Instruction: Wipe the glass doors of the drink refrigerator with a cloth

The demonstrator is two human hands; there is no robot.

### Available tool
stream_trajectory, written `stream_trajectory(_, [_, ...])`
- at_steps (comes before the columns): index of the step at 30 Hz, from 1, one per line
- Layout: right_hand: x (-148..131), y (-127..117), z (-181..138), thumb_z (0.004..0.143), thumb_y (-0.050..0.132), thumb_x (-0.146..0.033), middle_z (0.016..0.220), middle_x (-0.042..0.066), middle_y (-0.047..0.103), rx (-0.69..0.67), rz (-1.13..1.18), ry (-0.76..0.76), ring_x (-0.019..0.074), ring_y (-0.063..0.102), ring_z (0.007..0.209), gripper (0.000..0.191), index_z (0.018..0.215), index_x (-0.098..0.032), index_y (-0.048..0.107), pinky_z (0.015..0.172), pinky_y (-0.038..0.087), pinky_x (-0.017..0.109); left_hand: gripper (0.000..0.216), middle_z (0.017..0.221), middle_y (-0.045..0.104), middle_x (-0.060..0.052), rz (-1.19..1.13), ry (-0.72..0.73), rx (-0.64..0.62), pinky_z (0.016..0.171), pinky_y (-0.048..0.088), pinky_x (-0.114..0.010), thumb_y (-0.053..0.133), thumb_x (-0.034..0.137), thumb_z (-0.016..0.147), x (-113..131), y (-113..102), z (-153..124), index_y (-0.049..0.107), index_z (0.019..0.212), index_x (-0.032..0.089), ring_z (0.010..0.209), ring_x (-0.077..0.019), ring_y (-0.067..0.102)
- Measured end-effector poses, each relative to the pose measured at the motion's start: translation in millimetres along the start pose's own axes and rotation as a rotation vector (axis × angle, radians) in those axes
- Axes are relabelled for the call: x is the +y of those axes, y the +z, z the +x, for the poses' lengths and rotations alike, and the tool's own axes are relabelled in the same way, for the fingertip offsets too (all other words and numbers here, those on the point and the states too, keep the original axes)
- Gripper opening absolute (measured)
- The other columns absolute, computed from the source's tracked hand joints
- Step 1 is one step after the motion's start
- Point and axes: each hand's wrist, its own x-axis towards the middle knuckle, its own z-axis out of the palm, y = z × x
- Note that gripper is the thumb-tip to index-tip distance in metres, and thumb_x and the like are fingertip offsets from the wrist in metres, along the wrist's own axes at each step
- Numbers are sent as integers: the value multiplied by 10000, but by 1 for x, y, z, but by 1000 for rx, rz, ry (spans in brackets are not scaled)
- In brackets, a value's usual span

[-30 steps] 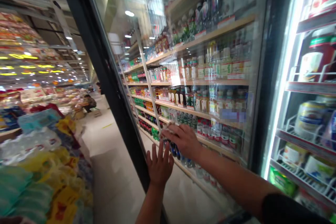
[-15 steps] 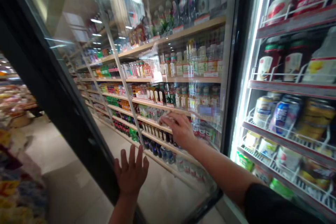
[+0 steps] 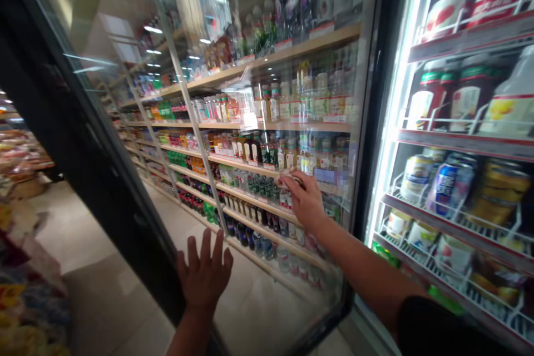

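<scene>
1. Person's right hand (image 3: 307, 197) has moved slightly rightward since half a second ago, cloth (image 3: 287, 177) with it.
2. Glass door (image 3: 267, 295) spans mid-frame, shelved bottles (image 3: 252, 149) showing in it.
3. Lit cooler (image 3: 459, 139): right side.
4. Left hand (image 3: 203, 273), lower left of centre: fingers spread at door's edge, apart from the right.
5. Cloth: pale, crumpled, clutched in right fingers, just right of centre.

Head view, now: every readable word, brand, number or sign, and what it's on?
None reads reliably.
Blue metal can: lettering blurred.
Pale container with red label: characters blurred.
White rectangular shelf tags: too small.
Pale blue patch on black-framed glass door: pixelated.
</scene>
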Motion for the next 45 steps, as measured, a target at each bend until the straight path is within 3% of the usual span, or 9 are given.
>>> stream_trajectory(6, [7, -1, -27, 910, 513, -77, 1154, 76, 619, -124, 11, -154, 199, 558, 985, 445, 1278, -288, 644, 885, 513, 337, 740, 1508, 412, -122, 33, 18, -13, 1202, 201, -513, 694, 310, 785, 0, -1, 0, 400, 1457, 214, 1470, -318, 240])
stream_trajectory(12, [30, -8, -16, 900, 445, -57, 1215, 92, 557, 57, 8, 127, 223, 533, 1125, 521, 1346, -287, 585, 962, 503, 412, 743, 1507, 411, -122, 45, 17, 0, 1202, 204, -519, 705, 305, 774, 0, -1, 0, 413, 1450, 205, 1465, -327, 250])
stream_trajectory(19, [31, -5, -53, 908, 499, -80, 1138, 80, 587, -43, -23, -16, 195, 573, 1017, 462, 1290, -304, 631, 885, 549, 356, 736, 1513, 405, -114, 38, 15, -3, 1200, 206, -511, 692, 305, 781, 1, -2, 1, 406, 1454, 219, 1467, -319, 248])
stream_trajectory(25, [64, -16, -34, 903, 445, -77, 1367, 133, 470, 124, -100, 198, 255, 482, 1244, 500, 1345, -263, 588, 1016, 482, 487, 730, 1502, 419, -133, 37, 7, -10, 1200, 195, -514, 684, 305, 785, 3, -4, 2, 408, 1454, 204, 1471, -319, 236])
stream_trajectory(31, [73, -24, -75, 887, 434, -40, 1419, 67, 549, -82, -107, 42, 230, 518, 1201, 529, 1293, -320, 627, 985, 501, 458, 734, 1496, 428, -130, 26, 3, -19, 1198, 195, -518, 687, 295, 782, 5, -6, 1, 405, 1455, 216, 1471, -318, 239])
stream_trajectory(35, [104, -31, -55, 899, 420, -104, 1396, 79, 580, 105, -143, 302, 240, 524, 1201, 489, 1313, -275, 618, 1027, 458, 499, 721, 1506, 416, -120, 26, 1, 0, 1186, 209, -521, 669, 298, 792, 5, -6, 1, 399, 1458, 239, 1472, -313, 239])
stream_trajectory(38, [101, -22, -63, 920, 398, -148, 1443, 124, 527, 223, -175, 485, 258, 501, 1258, 497, 1387, -234, 545, 1051, 416, 544, 720, 1516, 404, -107, 27, -2, 8, 1181, 218, -521, 658, 300, 798, 5, -6, 1, 387, 1464, 262, 1472, -308, 239])
stream_trajectory(42, [75, -7, -101, 914, 386, -116, 1484, 112, 481, 88, -124, 407, 259, 458, 1312, 537, 1421, -253, 498, 1037, 415, 555, 737, 1519, 398, -115, 24, -1, -2, 1198, 188, -512, 669, 297, 794, 6, -7, 2, 379, 1469, 242, 1478, -305, 221])
stream_trajectory(45, [91, -14, -97, 889, 392, -103, 1420, 88, 554, 66, -106, 386, 241, 513, 1241, 508, 1326, -260, 599, 1022, 436, 512, 754, 1522, 390, -121, 24, 2, -5, 1204, 179, -509, 686, 293, 783, 6, -6, 1, 380, 1469, 225, 1479, -312, 215])
